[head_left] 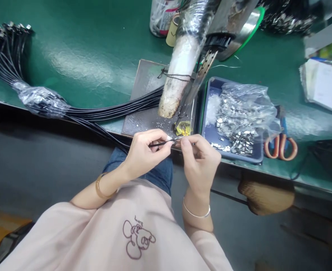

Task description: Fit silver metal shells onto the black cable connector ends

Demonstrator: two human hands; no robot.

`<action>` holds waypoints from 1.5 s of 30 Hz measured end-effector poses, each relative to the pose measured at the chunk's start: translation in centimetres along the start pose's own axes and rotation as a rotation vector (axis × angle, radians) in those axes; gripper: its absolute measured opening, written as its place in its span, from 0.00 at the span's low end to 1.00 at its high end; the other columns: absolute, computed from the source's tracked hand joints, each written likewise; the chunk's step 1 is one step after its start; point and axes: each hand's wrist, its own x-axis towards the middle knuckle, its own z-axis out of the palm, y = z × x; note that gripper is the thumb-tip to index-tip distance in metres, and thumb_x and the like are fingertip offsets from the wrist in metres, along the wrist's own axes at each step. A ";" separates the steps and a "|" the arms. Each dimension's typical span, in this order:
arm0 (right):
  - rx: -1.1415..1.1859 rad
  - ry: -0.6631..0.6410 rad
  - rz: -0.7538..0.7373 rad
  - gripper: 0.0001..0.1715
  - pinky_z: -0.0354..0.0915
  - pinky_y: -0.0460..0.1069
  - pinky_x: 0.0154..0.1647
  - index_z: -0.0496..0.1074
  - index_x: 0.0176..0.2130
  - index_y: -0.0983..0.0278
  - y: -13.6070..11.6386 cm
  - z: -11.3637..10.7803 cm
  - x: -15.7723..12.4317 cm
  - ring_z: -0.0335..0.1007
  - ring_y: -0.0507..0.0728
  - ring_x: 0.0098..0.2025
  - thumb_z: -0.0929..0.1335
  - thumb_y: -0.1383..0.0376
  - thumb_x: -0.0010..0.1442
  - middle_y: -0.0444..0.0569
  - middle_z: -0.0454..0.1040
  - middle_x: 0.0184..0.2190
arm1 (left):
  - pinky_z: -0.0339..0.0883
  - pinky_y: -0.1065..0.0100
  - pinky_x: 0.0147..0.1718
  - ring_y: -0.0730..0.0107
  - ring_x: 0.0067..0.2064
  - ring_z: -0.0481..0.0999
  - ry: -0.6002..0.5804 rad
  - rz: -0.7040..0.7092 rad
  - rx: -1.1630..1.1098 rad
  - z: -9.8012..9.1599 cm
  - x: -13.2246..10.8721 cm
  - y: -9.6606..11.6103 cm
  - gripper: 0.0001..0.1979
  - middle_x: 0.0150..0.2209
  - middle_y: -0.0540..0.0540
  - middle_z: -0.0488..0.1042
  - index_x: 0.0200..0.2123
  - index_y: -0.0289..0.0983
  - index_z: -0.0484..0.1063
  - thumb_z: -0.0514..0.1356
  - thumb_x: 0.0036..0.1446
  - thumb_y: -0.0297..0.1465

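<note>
My left hand (149, 149) pinches a black cable (158, 144) just short of its end. Thumb and fingers of my right hand (201, 154) close on the cable's tip, where something small and shiny shows; its exact shape is too small to make out. Both hands meet over the front edge of a grey board (143, 101). Just beyond the fingertips lies a small yellow piece (183, 128), under the tip of a soldering iron (192, 88). More black cables (112, 112) run in from the left, bundled in clear plastic wrap (43, 99).
A blue tray (230, 155) with small metal connector shells (240, 113) and a plastic bag stands right of the board. Scissors with orange handles (281, 147) lie beside it. A wrapped white tube (179, 56) slants down over the board. Papers (326, 84) lie far right.
</note>
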 end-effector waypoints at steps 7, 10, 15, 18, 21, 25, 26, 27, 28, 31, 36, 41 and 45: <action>0.065 -0.030 0.109 0.13 0.57 0.45 0.24 0.72 0.29 0.62 0.0 -0.2 -0.3 0.62 0.49 0.23 0.67 0.64 0.66 0.40 0.70 0.23 | 0.54 0.75 0.22 0.81 0.22 0.58 0.040 0.180 0.148 0.0 -0.1 -0.1 0.09 0.21 0.56 0.63 0.24 0.35 0.68 0.61 0.54 0.20; 0.078 -0.031 0.122 0.13 0.57 0.46 0.25 0.73 0.30 0.62 0.2 -0.1 -0.4 0.63 0.49 0.23 0.67 0.63 0.66 0.41 0.70 0.23 | 0.54 0.75 0.22 0.81 0.22 0.58 0.038 0.200 0.177 0.1 -0.2 -0.2 0.09 0.21 0.56 0.62 0.24 0.35 0.68 0.60 0.55 0.20; 0.055 -0.013 0.104 0.13 0.55 0.45 0.25 0.72 0.28 0.62 0.1 -0.2 -0.5 0.60 0.48 0.22 0.68 0.65 0.65 0.39 0.66 0.21 | 0.54 0.76 0.23 0.81 0.23 0.57 0.041 0.233 0.202 0.1 -0.3 -0.1 0.09 0.21 0.56 0.62 0.24 0.34 0.69 0.61 0.55 0.20; 0.030 -0.001 0.085 0.14 0.54 0.45 0.24 0.71 0.27 0.63 0.0 -0.2 -0.4 0.58 0.47 0.21 0.68 0.65 0.65 0.38 0.64 0.20 | 0.54 0.76 0.23 0.81 0.23 0.57 0.044 0.252 0.213 0.1 -0.3 -0.1 0.09 0.22 0.56 0.62 0.24 0.34 0.69 0.61 0.55 0.20; -0.022 0.000 0.027 0.13 0.53 0.45 0.23 0.70 0.27 0.63 -0.1 -0.1 -0.3 0.54 0.47 0.21 0.69 0.67 0.65 0.37 0.63 0.19 | 0.55 0.75 0.23 0.81 0.23 0.57 0.045 0.268 0.219 0.1 -0.4 0.0 0.09 0.22 0.56 0.62 0.24 0.34 0.68 0.60 0.55 0.20; -0.138 0.026 -0.132 0.14 0.53 0.44 0.24 0.69 0.26 0.63 0.0 0.1 -0.3 0.54 0.45 0.21 0.70 0.69 0.64 0.36 0.65 0.21 | 0.54 0.76 0.22 0.81 0.22 0.56 0.004 0.214 0.151 0.0 -0.4 0.1 0.09 0.21 0.56 0.62 0.24 0.35 0.67 0.59 0.56 0.21; -0.155 0.026 -0.163 0.15 0.53 0.44 0.24 0.68 0.26 0.63 0.1 0.1 -0.3 0.55 0.45 0.21 0.70 0.69 0.64 0.36 0.65 0.21 | 0.53 0.76 0.22 0.82 0.22 0.56 -0.025 0.168 0.104 -0.1 -0.4 0.1 0.10 0.20 0.56 0.61 0.23 0.35 0.67 0.59 0.57 0.22; -0.164 0.032 -0.179 0.15 0.54 0.44 0.24 0.68 0.25 0.63 0.2 0.1 -0.4 0.56 0.45 0.22 0.70 0.68 0.64 0.36 0.66 0.21 | 0.53 0.76 0.21 0.82 0.21 0.56 -0.057 0.110 0.049 -0.2 -0.3 0.2 0.10 0.19 0.56 0.60 0.23 0.35 0.66 0.59 0.58 0.23; -0.164 0.044 -0.174 0.14 0.54 0.44 0.24 0.69 0.26 0.63 0.3 0.0 -0.3 0.56 0.45 0.21 0.71 0.68 0.63 0.36 0.66 0.21 | 0.53 0.76 0.21 0.82 0.21 0.56 -0.088 0.046 -0.008 -0.3 -0.3 0.3 0.11 0.19 0.56 0.60 0.23 0.35 0.66 0.58 0.58 0.25; -0.099 0.067 -0.076 0.06 0.54 0.44 0.22 0.73 0.32 0.62 0.3 -0.5 -0.1 0.54 0.45 0.19 0.71 0.66 0.63 0.36 0.68 0.22 | 0.55 0.76 0.21 0.81 0.22 0.58 -0.158 -0.088 -0.131 -0.7 -0.1 0.5 0.10 0.20 0.55 0.62 0.25 0.34 0.69 0.58 0.59 0.27; -0.071 -0.101 -0.027 0.16 0.52 0.44 0.21 0.68 0.24 0.63 -0.2 -1.3 0.7 0.52 0.46 0.19 0.68 0.67 0.65 0.36 0.61 0.18 | 0.56 0.74 0.23 0.80 0.22 0.59 -0.124 0.082 -0.022 -1.1 -0.1 0.5 0.06 0.21 0.53 0.67 0.27 0.33 0.75 0.62 0.56 0.24; -0.048 0.094 -0.030 0.09 0.51 0.43 0.19 0.71 0.30 0.62 0.1 -1.0 0.6 0.53 0.45 0.18 0.71 0.65 0.62 0.35 0.62 0.18 | 0.63 0.73 0.25 0.76 0.25 0.69 -0.065 -0.053 -0.123 -0.7 0.0 -0.2 0.07 0.29 0.45 0.79 0.32 0.32 0.80 0.63 0.58 0.29; 0.175 0.289 0.005 0.06 0.56 0.43 0.17 0.73 0.44 0.61 0.4 -0.6 0.0 0.63 0.47 0.17 0.69 0.62 0.66 0.37 0.71 0.22 | 0.68 0.73 0.29 0.74 0.28 0.73 -0.061 -0.237 -0.347 -0.7 0.5 -0.5 0.09 0.29 0.45 0.80 0.31 0.32 0.80 0.67 0.54 0.34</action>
